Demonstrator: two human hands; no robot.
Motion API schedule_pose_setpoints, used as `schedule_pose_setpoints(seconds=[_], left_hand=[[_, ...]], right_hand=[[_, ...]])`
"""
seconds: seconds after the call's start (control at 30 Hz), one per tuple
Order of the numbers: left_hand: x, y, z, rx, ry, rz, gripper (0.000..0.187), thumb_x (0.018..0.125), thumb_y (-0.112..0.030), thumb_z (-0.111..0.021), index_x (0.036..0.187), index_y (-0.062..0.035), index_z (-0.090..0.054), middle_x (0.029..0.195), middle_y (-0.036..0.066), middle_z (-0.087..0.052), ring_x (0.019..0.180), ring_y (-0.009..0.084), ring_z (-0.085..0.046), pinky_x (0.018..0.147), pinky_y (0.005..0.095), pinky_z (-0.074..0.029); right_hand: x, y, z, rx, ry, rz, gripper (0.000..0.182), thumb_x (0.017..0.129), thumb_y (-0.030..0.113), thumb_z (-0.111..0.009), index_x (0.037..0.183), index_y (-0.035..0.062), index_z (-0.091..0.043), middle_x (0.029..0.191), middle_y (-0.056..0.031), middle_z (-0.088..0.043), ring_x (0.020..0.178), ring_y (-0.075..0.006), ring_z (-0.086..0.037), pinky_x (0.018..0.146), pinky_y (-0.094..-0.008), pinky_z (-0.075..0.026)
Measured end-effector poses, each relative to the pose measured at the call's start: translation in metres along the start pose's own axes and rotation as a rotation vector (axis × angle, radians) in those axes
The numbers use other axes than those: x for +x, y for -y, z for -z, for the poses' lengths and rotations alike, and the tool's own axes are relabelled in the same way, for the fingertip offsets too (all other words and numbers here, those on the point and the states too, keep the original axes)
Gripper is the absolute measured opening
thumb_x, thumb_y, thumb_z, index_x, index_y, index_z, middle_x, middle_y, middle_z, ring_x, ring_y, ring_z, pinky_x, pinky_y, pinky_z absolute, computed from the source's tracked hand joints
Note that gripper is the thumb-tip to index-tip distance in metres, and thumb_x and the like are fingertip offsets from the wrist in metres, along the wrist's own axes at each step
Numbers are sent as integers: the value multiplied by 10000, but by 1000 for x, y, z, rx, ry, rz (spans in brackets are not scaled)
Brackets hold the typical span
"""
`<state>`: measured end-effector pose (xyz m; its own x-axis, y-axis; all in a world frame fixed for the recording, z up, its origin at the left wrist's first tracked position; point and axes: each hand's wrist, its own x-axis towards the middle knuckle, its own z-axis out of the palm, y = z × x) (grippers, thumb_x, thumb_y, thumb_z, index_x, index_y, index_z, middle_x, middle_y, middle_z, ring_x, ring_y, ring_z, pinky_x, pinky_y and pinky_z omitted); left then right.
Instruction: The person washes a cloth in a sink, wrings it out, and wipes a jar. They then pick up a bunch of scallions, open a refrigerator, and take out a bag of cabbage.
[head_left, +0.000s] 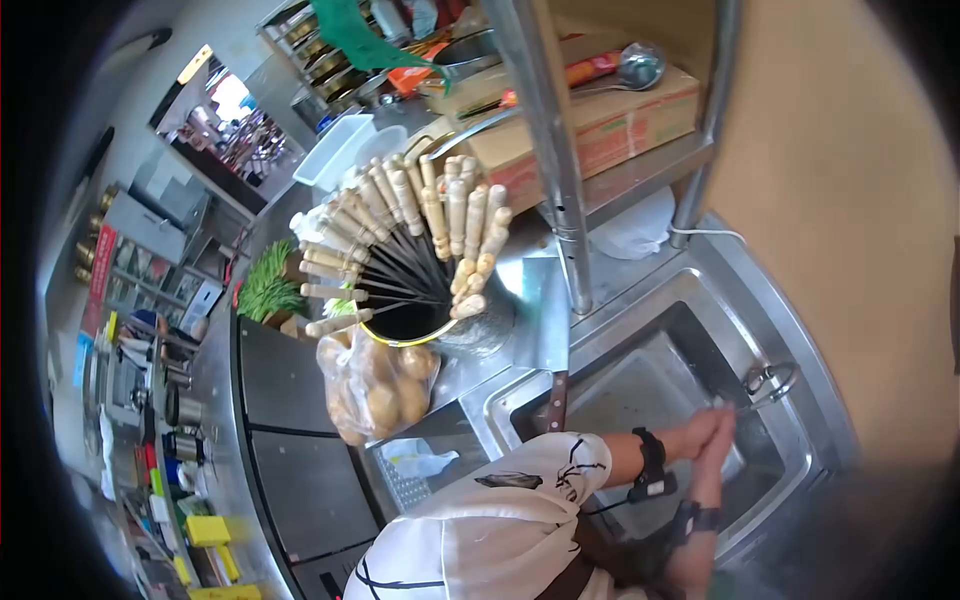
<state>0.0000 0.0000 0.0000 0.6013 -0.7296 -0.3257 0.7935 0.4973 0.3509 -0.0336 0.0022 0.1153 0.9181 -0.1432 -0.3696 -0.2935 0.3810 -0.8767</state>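
Observation:
My left hand [703, 432] and my right hand [716, 452] are pressed together over a stainless steel sink [800, 450]. Their fingertips meet just below the mouth of a metal faucet [772, 383]. The fingers look closed against each other, and no object shows between them. Dark straps circle both wrists, with a small black box on the left one. A cleaver [545, 312] lies at the sink's near-left rim, its brown handle over the basin edge.
A drum of wooden-handled skewers [430, 225] stands left of the sink, beside a bag of potatoes [375, 385]. Metal shelf posts [550, 130] rise behind, with a cardboard box [640, 125] and a ladle [640, 66]. Green vegetables [270, 282] lie farther left.

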Motion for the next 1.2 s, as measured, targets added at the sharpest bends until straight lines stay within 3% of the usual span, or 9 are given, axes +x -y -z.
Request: schedule_pose_setpoints(seconds=[0.27,0.4,0.6,0.7,0.87,1.0,1.07,1.13,1.2], left_hand=[[-31,-39,-20,87,-312,-128,604,851,-326,-532,1326,-139,-209,1283,86,-328,1198,211,-301,1012,411,-254],[-34,-19,-21,79,-352,-122,606,848,-315,-535,1335,-137,-222,1289,81,-342,1192,212,-321,1003,412,-269],[-33,-29,-20,107,-386,-110,609,844,-298,-540,1349,-133,-242,1297,73,-363,1184,214,-351,989,414,-291],[-39,-16,-21,104,-411,-98,611,843,-290,-543,1356,-131,-252,1301,68,-373,1180,215,-367,982,414,-302],[-30,-20,-20,155,-452,-57,615,839,-276,-547,1368,-129,-269,1308,62,-391,1173,216,-392,970,416,-320],[-20,26,7,257,-566,4,619,837,-265,-550,1377,-126,-282,1314,56,-405,1167,217,-413,961,417,-335],[-120,-61,-51,314,193,73,855,759,-267,-688,1411,-100,-160,1296,50,-405,1136,190,-428,909,404,-373],[-139,-91,-68,477,-33,230,390,723,-170,-692,1067,-95,-526,968,19,-582,885,131,-546,695,325,-455],[-137,-118,-63,614,-36,348,244,718,-127,-673,946,-104,-592,869,-3,-589,771,110,-557,637,278,-449]], right_hand=[[-23,-1,-28,-57,-37,182,490,895,264,-434,1316,20,-377,1221,-113,-484,1077,-217,-487,940,-351,-361],[32,-22,45,148,-144,-73,470,900,242,-395,1315,22,-388,1273,-127,-457,1157,-221,-439,979,-354,-327],[-19,-13,-11,-159,-11,326,424,896,209,-420,1300,82,-407,1204,-97,-490,1049,-198,-499,892,-335,-402],[21,-16,40,106,-145,-55,485,879,214,-408,1328,37,-369,1290,-124,-445,1184,-232,-418,999,-340,-300],[-32,-1,-23,-202,-86,244,441,919,277,-383,1312,78,-399,1301,-108,-418,1158,-216,-424,905,-351,-403],[7,-17,31,-95,-153,9,460,948,284,-349,1336,36,-351,1329,-129,-395,1196,-223,-404,980,-342,-338],[-1,-3,37,-254,-55,137,483,948,294,-368,1338,12,-332,1346,-144,-383,1226,-239,-383,1010,-360,-309],[-28,24,39,-500,30,401,498,846,165,-386,1323,24,-350,1349,-147,-384,1243,-265,-372,1044,-369,-266],[-37,43,30,-803,175,718,662,644,-98,-376,1286,58,-406,1345,-140,-398,1260,-307,-354,1056,-397,-246]])
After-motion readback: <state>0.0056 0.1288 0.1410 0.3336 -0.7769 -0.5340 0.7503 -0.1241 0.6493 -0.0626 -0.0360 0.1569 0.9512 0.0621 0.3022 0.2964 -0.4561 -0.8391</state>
